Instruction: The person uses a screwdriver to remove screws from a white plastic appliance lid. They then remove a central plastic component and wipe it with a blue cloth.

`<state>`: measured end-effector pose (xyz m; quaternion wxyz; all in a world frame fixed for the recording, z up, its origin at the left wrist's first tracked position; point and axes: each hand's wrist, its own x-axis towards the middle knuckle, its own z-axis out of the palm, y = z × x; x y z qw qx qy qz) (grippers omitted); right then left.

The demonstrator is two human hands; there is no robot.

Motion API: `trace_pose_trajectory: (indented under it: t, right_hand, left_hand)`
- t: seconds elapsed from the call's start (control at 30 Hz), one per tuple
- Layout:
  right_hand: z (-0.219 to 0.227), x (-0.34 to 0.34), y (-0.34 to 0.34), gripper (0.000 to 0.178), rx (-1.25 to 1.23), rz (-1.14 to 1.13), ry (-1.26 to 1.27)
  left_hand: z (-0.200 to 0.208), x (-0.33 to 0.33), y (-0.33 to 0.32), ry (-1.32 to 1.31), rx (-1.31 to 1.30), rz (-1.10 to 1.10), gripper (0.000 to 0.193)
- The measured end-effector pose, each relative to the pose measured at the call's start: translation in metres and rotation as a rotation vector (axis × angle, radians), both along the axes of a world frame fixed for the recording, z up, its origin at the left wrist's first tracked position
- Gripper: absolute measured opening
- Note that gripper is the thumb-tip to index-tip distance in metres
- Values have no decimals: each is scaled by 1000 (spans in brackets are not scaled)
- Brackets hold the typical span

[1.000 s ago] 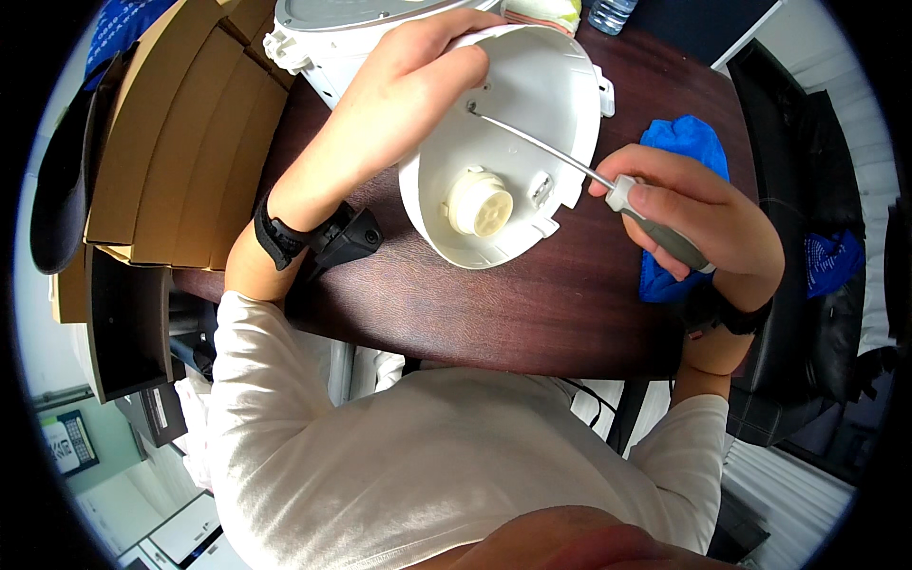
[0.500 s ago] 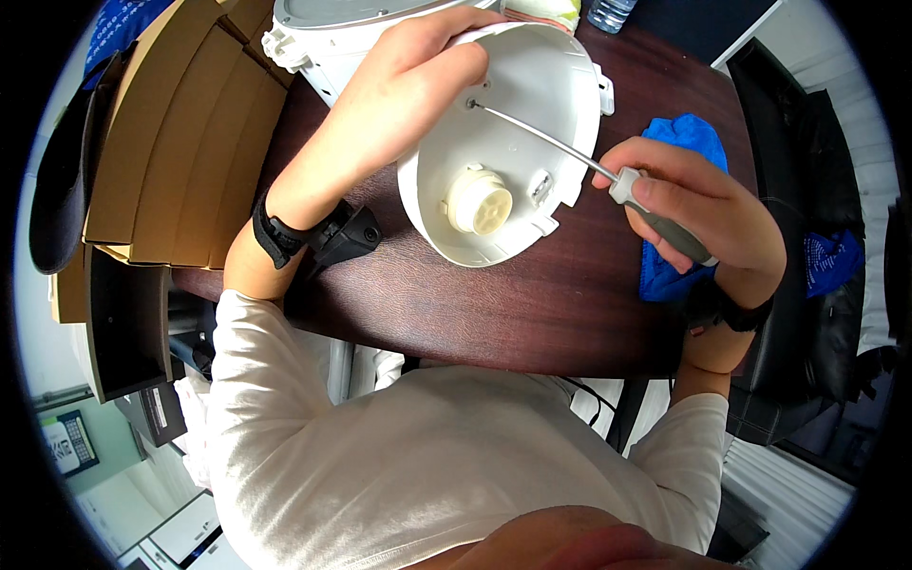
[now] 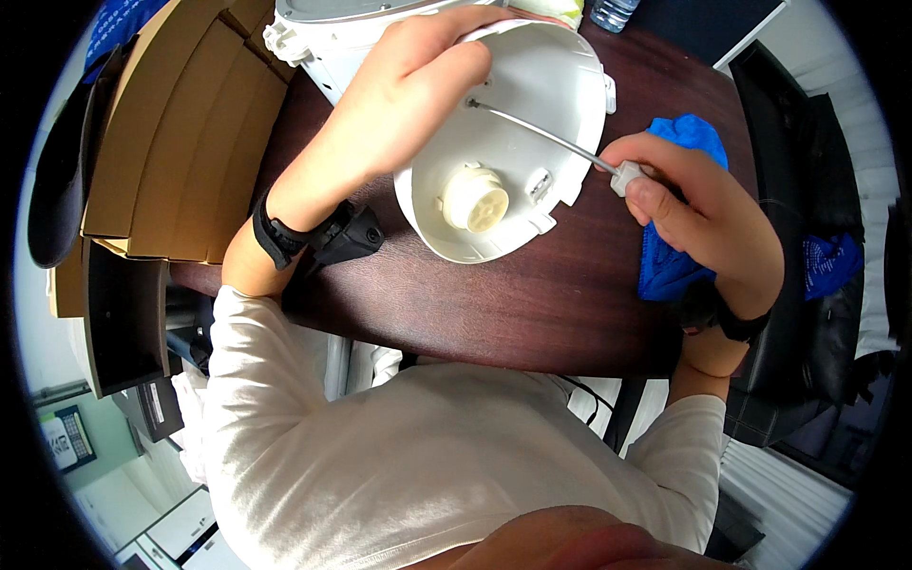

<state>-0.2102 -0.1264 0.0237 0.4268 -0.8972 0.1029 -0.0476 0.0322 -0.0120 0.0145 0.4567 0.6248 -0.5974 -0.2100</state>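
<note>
A white, bowl-shaped plastic cover point(image 3: 513, 138) is tilted above the table, its hollow side toward me. My left hand point(image 3: 423, 81) grips its upper left rim, thumb inside and the other fingers hidden behind. In my right hand point(image 3: 698, 195) is a screwdriver point(image 3: 556, 141), the fingers closed round its grey handle. The shaft slants up and left into the cover, with its tip at a small screw point near my left thumb. Lower in the cover sits a round cream-coloured cap point(image 3: 475, 201). A small slotted fitting point(image 3: 540, 182) lies near the right rim.
Behind the cover stands a larger white appliance body point(image 3: 332, 43) on the dark wood table point(image 3: 456, 318). A blue cloth point(image 3: 679, 256) lies beside my right hand. Cardboard boxes point(image 3: 180, 133) stand at left, and a clear bottle point(image 3: 613, 13) is at the back.
My right hand has rolled round the screwdriver, covering more of its handle. The tip stays at the same spot, and the cover has shifted slightly.
</note>
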Motion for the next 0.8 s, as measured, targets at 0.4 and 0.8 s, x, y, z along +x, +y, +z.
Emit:
trace_pose_trajectory:
  t: [0.4,0.8]
  right_hand:
    - [9,5,28,23,-435,-198,-36]
    - [3,2,3,32,733,-70,130]
  left_hand:
    - [0,2,1,6,1,34,46]
    - [14,-10,7,1,-60,54,47]
